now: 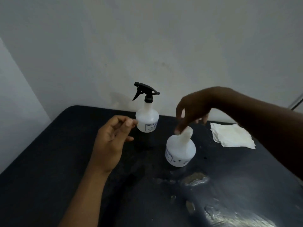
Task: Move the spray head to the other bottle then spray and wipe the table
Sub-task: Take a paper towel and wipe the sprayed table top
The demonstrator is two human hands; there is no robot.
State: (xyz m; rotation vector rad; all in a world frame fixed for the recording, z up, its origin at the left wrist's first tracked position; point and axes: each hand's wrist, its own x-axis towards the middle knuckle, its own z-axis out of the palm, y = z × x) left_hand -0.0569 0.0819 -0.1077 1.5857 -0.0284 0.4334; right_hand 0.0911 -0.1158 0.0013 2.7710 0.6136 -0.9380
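Black spray head [144,91] tops one white bottle [147,119] — hands apparently open, gripping nothing.

1. The far bottle [147,119], the one with the black spray head [144,90], has a white label [151,126]. Its top line starts with "KISSAN". The smaller lines under it are too blurry to read.
2. The near bottle [180,149] with no top has a label [169,155] too. The letters seem to end in "TER", but the rest cannot be read.
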